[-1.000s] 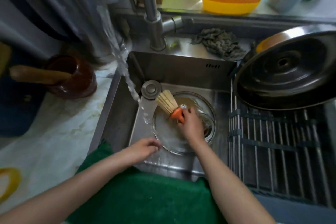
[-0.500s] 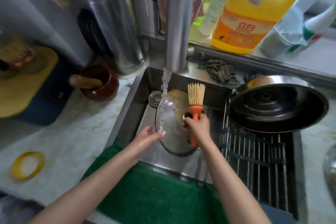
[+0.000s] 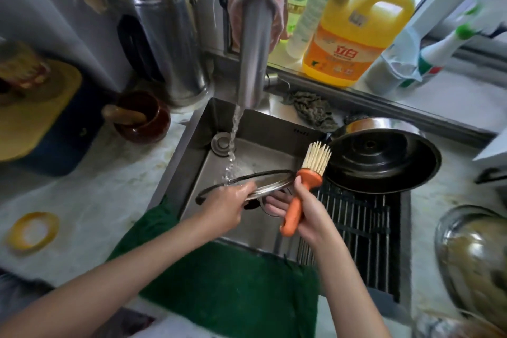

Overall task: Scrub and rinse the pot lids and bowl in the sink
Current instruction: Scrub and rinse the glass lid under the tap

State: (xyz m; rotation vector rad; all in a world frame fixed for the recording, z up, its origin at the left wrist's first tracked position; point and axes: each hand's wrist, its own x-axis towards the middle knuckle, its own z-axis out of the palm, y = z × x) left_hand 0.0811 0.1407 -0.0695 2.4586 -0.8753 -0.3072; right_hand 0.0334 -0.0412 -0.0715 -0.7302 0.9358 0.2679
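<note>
The glass pot lid (image 3: pixel 270 179) is held almost level over the sink (image 3: pixel 197 151), near its front wall, with the dark rim turned toward the camera. The water stream (image 3: pixel 233 145) from the faucet (image 3: pixel 253 55) is seen falling onto the lid's left part and onto the fingers there. The left hand (image 3: pixel 227 206) is laid on the lid's upper face with its fingers stretched fairly flat, not clenched; its thumb is hidden. The brush (image 3: pixel 304 184) is grasped by its orange handle in the right hand (image 3: pixel 307 211), bristles up and tilted right, just beside the lid's right edge. Some fingers of that hand are extended beneath the lid.

A dark pot lid (image 3: pixel 381 162) is propped on the slatted rack (image 3: pixel 356 217) across the sink's right side. A green cloth (image 3: pixel 227 282) is draped over the sink's front edge. A yellow detergent jug (image 3: pixel 354 38) is set on the ledge behind, and a crumpled dishcloth (image 3: pixel 312 110) lies below it. A brown jar (image 3: pixel 142 121) is placed on the counter left of the sink.
</note>
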